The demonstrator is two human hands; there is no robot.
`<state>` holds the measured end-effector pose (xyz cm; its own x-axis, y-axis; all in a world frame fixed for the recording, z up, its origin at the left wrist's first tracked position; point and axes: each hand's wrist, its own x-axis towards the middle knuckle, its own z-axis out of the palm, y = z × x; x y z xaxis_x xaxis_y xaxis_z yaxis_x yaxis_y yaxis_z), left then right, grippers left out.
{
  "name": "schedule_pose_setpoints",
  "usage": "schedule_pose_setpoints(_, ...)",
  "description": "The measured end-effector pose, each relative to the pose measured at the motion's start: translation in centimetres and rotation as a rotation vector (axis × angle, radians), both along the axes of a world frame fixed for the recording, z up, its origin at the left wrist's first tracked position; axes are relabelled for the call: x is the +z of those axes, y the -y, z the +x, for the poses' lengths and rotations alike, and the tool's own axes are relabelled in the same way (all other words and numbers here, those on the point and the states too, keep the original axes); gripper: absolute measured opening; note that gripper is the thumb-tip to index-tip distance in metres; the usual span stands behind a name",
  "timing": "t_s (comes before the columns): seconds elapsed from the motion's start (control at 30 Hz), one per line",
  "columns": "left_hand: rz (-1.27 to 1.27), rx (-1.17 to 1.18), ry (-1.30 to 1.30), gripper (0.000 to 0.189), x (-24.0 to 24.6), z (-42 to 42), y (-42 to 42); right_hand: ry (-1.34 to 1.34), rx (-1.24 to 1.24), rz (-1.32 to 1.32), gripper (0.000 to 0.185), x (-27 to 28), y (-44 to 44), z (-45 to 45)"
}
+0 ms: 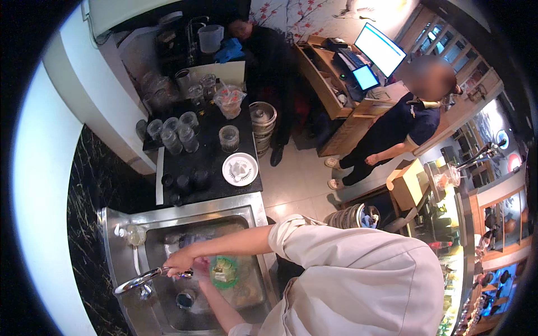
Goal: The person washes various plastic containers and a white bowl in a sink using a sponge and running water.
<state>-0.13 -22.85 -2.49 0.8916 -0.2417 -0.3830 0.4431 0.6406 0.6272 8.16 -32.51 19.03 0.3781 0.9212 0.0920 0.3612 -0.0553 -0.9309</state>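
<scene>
My right hand (181,261) is closed around the end of the curved chrome faucet (141,282) over the stainless steel sink (260,210). Below the faucet head is my left hand (202,268), blurred and partly covered by the right; whether its fingers hold anything is unclear. Close beside it in the basin lies a round green basket (229,284) with pale green pieces that look like cut lime (224,269). A dark round opening or cup (185,299) shows on the basin floor.
A soap dispenser (136,235) stands at the sink's back edge. The black counter (210,166) bears a white citrus juicer (239,169), a ribbed glass (229,138) and several upturned glasses (171,138). Metal kegs (262,126) and two people (391,134) are beyond.
</scene>
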Motion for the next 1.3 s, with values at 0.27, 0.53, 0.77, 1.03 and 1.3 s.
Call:
schedule_pose_setpoints(0.27,1.4,-0.235,0.372,0.027,3.5,-1.7,0.0,-0.009,-0.011,0.031,0.032,-0.6,-0.7,-1.4)
schedule_pose_setpoints(0.53,1.41,0.06,0.714,0.034,6.4,-4.6,2.0,0.074,-0.119,-0.141,0.031,0.9,0.3,-2.1)
schedule_pose_setpoints(0.77,1.783,-0.036,0.762,0.042,8.6,-5.6,3.1,0.152,-0.177,-0.159,0.031,-0.1,0.5,-2.3)
schedule_pose_setpoints(1.03,1.584,0.002,0.69,0.032,10.3,-5.7,2.3,0.183,-0.205,-0.225,0.032,-0.3,-0.3,-1.5)
schedule_pose_setpoints(1.3,1.792,-0.059,0.514,0.036,7.7,-5.4,1.7,0.243,0.002,-0.178,0.034,-2.2,-0.7,-1.3)
